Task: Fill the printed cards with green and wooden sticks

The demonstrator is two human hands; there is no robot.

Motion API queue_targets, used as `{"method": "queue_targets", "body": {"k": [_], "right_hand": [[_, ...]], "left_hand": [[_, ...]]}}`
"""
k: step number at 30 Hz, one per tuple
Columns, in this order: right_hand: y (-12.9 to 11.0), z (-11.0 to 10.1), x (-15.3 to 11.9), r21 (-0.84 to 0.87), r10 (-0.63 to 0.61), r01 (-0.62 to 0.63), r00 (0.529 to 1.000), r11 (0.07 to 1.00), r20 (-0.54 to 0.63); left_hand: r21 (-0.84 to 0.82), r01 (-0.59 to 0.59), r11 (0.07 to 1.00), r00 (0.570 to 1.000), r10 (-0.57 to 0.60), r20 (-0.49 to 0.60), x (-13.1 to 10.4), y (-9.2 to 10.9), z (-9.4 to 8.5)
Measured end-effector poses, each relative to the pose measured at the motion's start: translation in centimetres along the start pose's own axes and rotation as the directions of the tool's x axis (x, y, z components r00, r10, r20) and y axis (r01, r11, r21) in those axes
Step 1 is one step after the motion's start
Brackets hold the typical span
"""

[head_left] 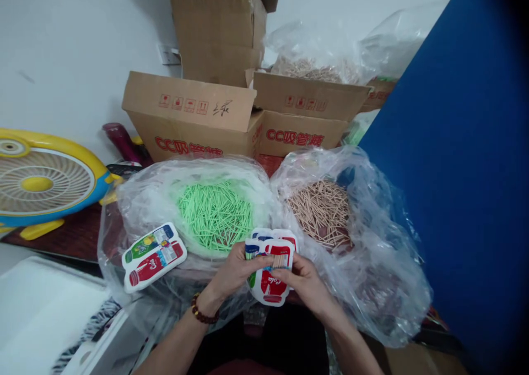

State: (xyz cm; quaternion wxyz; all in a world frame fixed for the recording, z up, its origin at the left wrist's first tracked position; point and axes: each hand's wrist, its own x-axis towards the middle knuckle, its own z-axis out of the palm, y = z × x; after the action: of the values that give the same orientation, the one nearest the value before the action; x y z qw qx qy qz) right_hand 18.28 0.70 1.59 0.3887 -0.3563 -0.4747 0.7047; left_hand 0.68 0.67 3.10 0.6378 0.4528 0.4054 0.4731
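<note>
My left hand (235, 270), with a beaded bracelet on its wrist, grips the left side of a few bottle-shaped cola packets (273, 295). My right hand (308, 278) pinches the same packets from the right. Thin tan sticks show at the front packet's middle, under my fingertips. Just beyond my hands lies an open plastic bag of green candy sticks (215, 212). To its right a second open bag holds tan candy sticks (322, 210). Another cola packet (155, 256) rests on the plastic at the left.
Two open cardboard boxes (190, 119) (303, 135) stand behind the bags, with a taller box (219, 33) further back. A yellow fan (45, 182) is at the left, above a white bin (45, 314). A blue panel (458, 171) borders the right.
</note>
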Motion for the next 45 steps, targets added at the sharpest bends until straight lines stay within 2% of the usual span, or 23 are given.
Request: {"method": "queue_targets", "body": {"k": [5, 11, 17, 23, 26, 28, 30, 31, 33, 34, 35, 36, 39, 43, 45], "right_hand": [[0.9, 0.7, 0.2, 0.032, 0.023, -0.02, 0.995, 0.999, -0.1], [0.6, 0.6, 0.7, -0.031, -0.008, 0.005, 0.994, 0.999, -0.107], [1.5, 0.7, 0.9, 0.016, -0.004, 0.006, 0.996, 1.0, -0.094], [2.8, 0.1, 0.3, -0.211, -0.063, 0.034, 0.989, 0.977, -0.133], [3.1, -0.7, 0.1, -0.211, -0.022, -0.006, 0.991, 0.978, -0.129], [2.8, -1.5, 0.4, -0.236, -0.006, -0.037, 0.984, 0.971, -0.18], [2.1, -2.4, 1.0, -0.414, -0.032, -0.084, 0.964, 0.906, -0.265], [1.7, -2.8, 1.4, -0.559, -0.062, -0.127, 0.95, 0.819, -0.307], [1.1, -3.4, 2.0, -0.809, -0.134, -0.242, 0.922, 0.535, -0.364], [1.0, -3.6, 2.2, -0.871, -0.159, -0.292, 0.912, 0.394, -0.378], [0.9, -3.7, 2.3, -0.9, -0.178, -0.326, 0.905, 0.289, -0.385], [1.0, -3.8, 2.2, -0.911, -0.194, -0.346, 0.9, 0.226, -0.39], [1.3, -3.8, 1.7, -0.916, -0.243, -0.358, 0.886, 0.18, -0.394], [1.2, -3.2, 1.1, -0.93, -0.244, -0.32, 0.901, 0.18, -0.358], [1.2, -2.7, 1.1, -0.935, -0.224, -0.297, 0.914, 0.196, -0.337]], "left_hand": [[-0.006, 0.018, 1.0, 1.0, -0.018, -0.01, -0.3, -0.2, -0.6], [-0.019, 0.037, 0.999, 0.999, -0.037, -0.015, -0.4, 0.0, -0.9], [0.023, 0.088, 0.996, 0.996, -0.087, -0.016, -0.2, -0.3, -0.7], [0.056, 0.091, 0.994, 0.993, -0.086, -0.083, -0.8, -2.0, -0.5], [0.113, 0.115, 0.987, 0.984, -0.098, -0.147, -1.0, -2.6, -0.5], [0.162, 0.075, 0.984, 0.982, -0.044, -0.183, -0.8, -2.8, -0.6], [0.302, -0.008, 0.953, 0.97, 0.081, -0.231, -0.3, -3.2, -0.8], [0.414, -0.046, 0.909, 0.955, 0.162, -0.25, 0.0, -3.4, -0.9], [0.655, -0.095, 0.75, 0.921, 0.316, -0.228, 0.4, -4.0, -1.1], [0.747, -0.113, 0.655, 0.914, 0.364, -0.181, 0.5, -4.4, -1.2], [0.812, -0.129, 0.57, 0.913, 0.387, -0.126, 0.5, -4.8, -1.4], [0.851, -0.141, 0.506, 0.915, 0.394, -0.083, 0.4, -5.2, -1.5], [0.888, -0.134, 0.44, 0.923, 0.382, -0.05, -0.2, -6.1, -1.9], [0.875, -0.112, 0.472, 0.925, 0.371, -0.082, -1.5, -6.5, -2.5], [0.87, -0.098, 0.484, 0.92, 0.377, -0.106, -2.3, -6.2, -3.4]]}}
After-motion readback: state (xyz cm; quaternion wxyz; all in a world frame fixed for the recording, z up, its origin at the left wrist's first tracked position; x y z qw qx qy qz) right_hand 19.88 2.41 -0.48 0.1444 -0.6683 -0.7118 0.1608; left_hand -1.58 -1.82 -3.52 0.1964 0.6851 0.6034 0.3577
